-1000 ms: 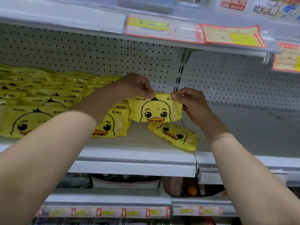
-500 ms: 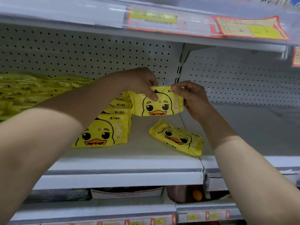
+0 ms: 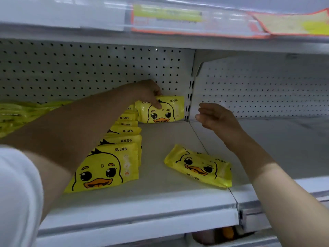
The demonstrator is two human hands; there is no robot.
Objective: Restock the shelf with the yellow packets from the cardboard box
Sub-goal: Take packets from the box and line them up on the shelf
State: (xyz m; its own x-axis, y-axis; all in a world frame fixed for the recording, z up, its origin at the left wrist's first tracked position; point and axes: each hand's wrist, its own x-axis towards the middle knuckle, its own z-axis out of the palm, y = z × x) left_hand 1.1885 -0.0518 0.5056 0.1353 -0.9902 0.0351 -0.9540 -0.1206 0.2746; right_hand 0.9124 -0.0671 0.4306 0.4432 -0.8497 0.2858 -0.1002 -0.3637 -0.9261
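A white perforated back panel (image 3: 89, 68) stands behind, split by a slotted upright (image 3: 191, 97). Overhead hang blurred price labels: a yellow one framed in red (image 3: 167, 16) and a tilted orange-edged one (image 3: 293, 22) to its right. Low down, a small orange object (image 3: 226, 232) shows dimly.

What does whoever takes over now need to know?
Left hand grips a packet standing at the back of the shelf, against the pegboard.
Right hand open, holding nothing, beside it.
Done: a row of packets stands to the left.
Left: a loose packet lies flat near the front edge, to be stood up; box not in view.
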